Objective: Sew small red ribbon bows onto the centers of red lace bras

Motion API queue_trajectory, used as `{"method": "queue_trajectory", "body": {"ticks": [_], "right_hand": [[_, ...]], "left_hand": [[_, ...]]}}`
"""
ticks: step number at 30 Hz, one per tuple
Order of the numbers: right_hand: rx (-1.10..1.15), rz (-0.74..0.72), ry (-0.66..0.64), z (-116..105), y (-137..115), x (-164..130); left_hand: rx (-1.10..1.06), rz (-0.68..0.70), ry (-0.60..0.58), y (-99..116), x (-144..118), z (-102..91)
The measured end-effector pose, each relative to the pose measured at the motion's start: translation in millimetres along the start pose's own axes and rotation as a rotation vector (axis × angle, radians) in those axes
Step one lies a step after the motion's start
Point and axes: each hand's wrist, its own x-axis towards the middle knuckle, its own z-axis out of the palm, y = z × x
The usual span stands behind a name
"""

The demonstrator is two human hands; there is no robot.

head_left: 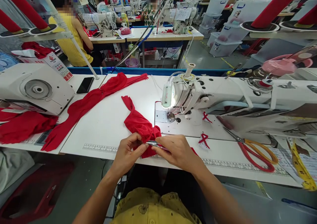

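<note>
Left hand (127,151): fingers pinch a gathered red cloth (140,123). Right hand (177,149): fingers grip a slim, silver-bladed tool (154,143); a white metal sewing machine (220,92) stands beyond them.

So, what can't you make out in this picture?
In the head view:
Small tool: handle mostly hidden by the right hand.
Red cloth: part covered by the left hand.
Leftmost white machine: cut off by the picture's edge.
Far paper sheet: writing too small.
</note>
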Motion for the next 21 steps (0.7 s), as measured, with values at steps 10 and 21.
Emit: {"method": "queue_trajectory", "body": {"ticks": [10, 21], "right_hand": [[-0.042, -0.080, 0.015, 0.5, 5.3, 3.1], [0.134, -0.016, -0.024, -2.7, 11.6, 2.3]], "left_hand": [[0.042, -0.006, -0.031, -1.6, 1.9, -2.3], [0.027, -0.026, -0.042, 2.0, 1.4, 0.6]]}}
